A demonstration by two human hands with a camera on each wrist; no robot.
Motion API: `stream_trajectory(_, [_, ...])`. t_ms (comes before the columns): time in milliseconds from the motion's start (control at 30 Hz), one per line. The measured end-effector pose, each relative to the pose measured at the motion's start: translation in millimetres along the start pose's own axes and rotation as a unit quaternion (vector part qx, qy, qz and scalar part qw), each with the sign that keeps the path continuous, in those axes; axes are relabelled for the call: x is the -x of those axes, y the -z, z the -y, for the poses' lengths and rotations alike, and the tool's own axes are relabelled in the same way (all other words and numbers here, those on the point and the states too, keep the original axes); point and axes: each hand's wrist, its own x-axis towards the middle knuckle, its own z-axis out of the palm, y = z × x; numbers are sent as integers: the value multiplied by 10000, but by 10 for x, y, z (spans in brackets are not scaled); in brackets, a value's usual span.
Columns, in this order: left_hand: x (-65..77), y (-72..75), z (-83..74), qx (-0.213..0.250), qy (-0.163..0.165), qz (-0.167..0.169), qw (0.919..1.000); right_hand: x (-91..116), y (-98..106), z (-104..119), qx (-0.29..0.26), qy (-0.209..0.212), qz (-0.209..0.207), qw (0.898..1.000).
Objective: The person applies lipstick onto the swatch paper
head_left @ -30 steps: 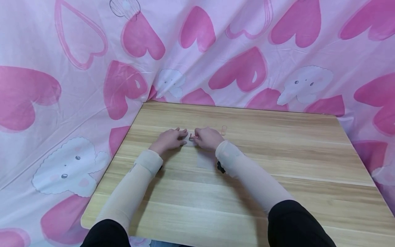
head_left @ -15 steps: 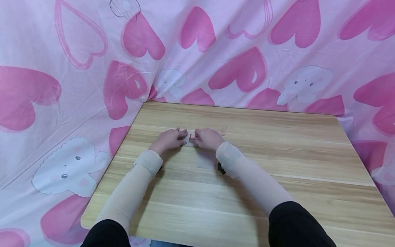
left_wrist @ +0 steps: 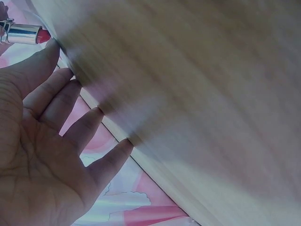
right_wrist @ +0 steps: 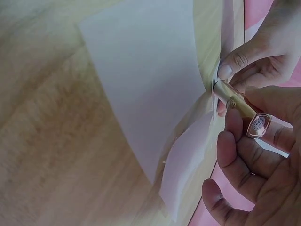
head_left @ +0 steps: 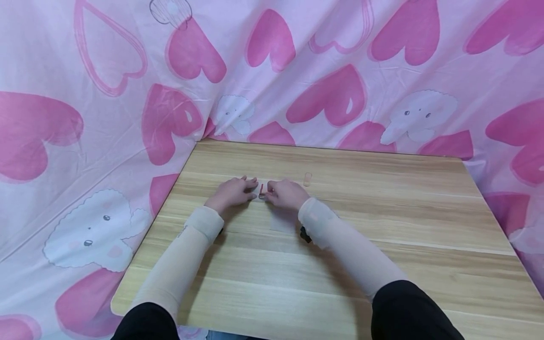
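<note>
On the wooden table [head_left: 382, 198], the left hand [head_left: 233, 192], fingers spread, is resting by white paper [right_wrist: 186, 157] while the right hand [head_left: 288, 192] is pinching a lipstick [right_wrist: 242, 107] over it, probably needing light, even pressure.

The gap between the left hand [head_left: 233, 193] and right hand [head_left: 286, 193] is narrow — the lipstick [left_wrist: 23, 34] juts into it. Right of the small clear piece [head_left: 308, 179], the surface [head_left: 403, 208] offers wide passage; patterned cloth [head_left: 327, 33] walls the far edge.
</note>
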Motion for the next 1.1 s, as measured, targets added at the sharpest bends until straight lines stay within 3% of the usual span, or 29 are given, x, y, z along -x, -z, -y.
stream_trajectory(567, [4,4,-15,-75,-89,-87,9999,170,23,-189,-407,-82,-515,9978])
stream_trajectory(1100, [11,25,-68,-363,-259,-231,9987,331,108,-293,-593,-365,-522,9962])
